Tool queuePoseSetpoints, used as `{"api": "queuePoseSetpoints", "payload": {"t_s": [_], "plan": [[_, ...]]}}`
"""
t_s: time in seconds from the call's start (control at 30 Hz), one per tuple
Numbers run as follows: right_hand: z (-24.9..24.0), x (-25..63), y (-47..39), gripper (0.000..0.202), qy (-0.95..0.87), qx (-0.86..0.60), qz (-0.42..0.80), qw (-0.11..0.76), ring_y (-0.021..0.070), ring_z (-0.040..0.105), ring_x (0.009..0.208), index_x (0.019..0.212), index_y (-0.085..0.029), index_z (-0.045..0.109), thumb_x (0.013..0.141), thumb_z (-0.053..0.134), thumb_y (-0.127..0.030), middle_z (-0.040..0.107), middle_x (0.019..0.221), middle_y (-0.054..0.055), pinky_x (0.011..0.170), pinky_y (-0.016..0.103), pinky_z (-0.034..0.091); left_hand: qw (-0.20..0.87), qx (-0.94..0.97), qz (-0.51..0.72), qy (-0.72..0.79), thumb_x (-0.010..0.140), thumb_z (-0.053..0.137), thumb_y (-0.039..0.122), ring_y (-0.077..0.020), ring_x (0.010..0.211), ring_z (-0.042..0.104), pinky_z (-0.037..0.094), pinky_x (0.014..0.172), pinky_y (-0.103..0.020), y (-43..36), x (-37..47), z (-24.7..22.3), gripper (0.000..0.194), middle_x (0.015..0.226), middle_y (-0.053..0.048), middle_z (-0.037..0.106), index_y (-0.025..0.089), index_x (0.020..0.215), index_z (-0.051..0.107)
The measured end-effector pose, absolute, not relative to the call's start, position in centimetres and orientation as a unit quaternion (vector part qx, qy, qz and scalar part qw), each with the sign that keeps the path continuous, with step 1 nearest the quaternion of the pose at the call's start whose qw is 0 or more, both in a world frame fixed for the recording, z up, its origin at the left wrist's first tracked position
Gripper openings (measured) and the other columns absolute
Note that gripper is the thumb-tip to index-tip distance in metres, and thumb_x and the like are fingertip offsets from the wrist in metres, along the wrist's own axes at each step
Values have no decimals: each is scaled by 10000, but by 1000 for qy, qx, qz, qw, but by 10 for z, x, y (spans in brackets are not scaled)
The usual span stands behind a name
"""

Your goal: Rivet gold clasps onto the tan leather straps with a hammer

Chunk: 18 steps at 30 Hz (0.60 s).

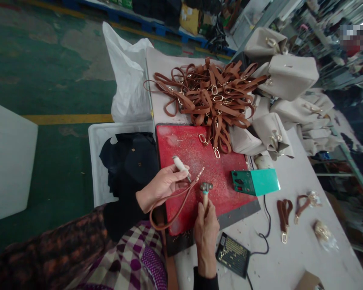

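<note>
My left hand (166, 186) grips a hand punch (181, 166) wrapped in white, its metal tip pointing down toward the red mat. A brown leather strap (184, 203) runs from the same hand in a loop, with small metal fittings at its end near the punch tip. In my right hand (206, 229) is a small hammer (206, 192), held by its wooden handle, its head just right of the strap end. Under both tools lies the red work mat (230, 197), specked with brown bits.
Brown straps with gold clasps (211, 92) are heaped beyond the mat. Beige handbags (290, 74) stand at the right, near a green box (257, 181). A black tray (233, 253) holds small gold pieces. Left of the table, a white bin (93, 169) contains dark pieces (133, 161).
</note>
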State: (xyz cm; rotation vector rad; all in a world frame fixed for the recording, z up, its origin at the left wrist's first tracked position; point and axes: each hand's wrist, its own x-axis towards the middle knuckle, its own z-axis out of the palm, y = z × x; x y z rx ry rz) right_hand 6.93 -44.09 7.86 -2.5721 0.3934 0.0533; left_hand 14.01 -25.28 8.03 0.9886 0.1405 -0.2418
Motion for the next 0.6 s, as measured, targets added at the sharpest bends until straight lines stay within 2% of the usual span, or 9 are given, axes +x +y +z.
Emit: {"api": "queuePoseSetpoints", "payload": {"t_s": [0.13, 0.23, 0.3, 0.43, 0.53, 0.6], "plan": [[96, 58, -438, 492, 179, -934, 5, 308, 197, 609, 714, 1117, -146, 585, 947, 336, -535, 660, 849, 72, 654, 288, 448, 741, 671, -2, 13, 803, 691, 248, -141, 717, 591, 491, 704, -269, -262, 138, 59, 141, 803, -2, 633, 164, 885, 613], [120, 47, -431, 454, 171, -932, -6, 319, 157, 523, 575, 1033, -161, 574, 961, 320, -530, 565, 675, -3, 565, 258, 412, 678, 733, 38, -37, 798, 709, 211, -145, 704, 545, 449, 702, -274, -269, 136, 50, 81, 755, 6, 600, 174, 822, 640], [135, 43, -425, 442, 158, -939, -11, 304, 154, 510, 562, 1026, -168, 562, 964, 317, -531, 546, 665, -9, 562, 260, 405, 655, 749, 60, -73, 818, 690, 214, -154, 724, 537, 442, 727, -284, -275, 135, 47, 53, 750, 1, 588, 182, 826, 650], [151, 49, -416, 457, 113, -958, 16, 264, 178, 574, 610, 1086, -164, 569, 969, 309, -521, 627, 752, 48, 597, 279, 423, 620, 770, 96, -117, 866, 630, 223, -164, 750, 550, 460, 748, -294, -283, 134, 40, 49, 782, -20, 604, 183, 880, 654], [160, 55, -415, 504, 93, -962, 43, 254, 188, 601, 606, 1126, -154, 583, 963, 300, -538, 670, 799, 78, 565, 281, 430, 605, 776, 112, -139, 883, 610, 236, -166, 779, 568, 474, 751, -289, -285, 135, 35, 81, 831, -33, 627, 185, 931, 651], [172, 54, -417, 520, 103, -962, 25, 251, 173, 580, 556, 1142, -146, 591, 959, 310, -543, 657, 754, 61, 518, 268, 422, 597, 780, 121, -144, 883, 614, 236, -167, 781, 569, 473, 750, -289, -286, 135, 33, 68, 826, -34, 632, 185, 912, 649]]}}
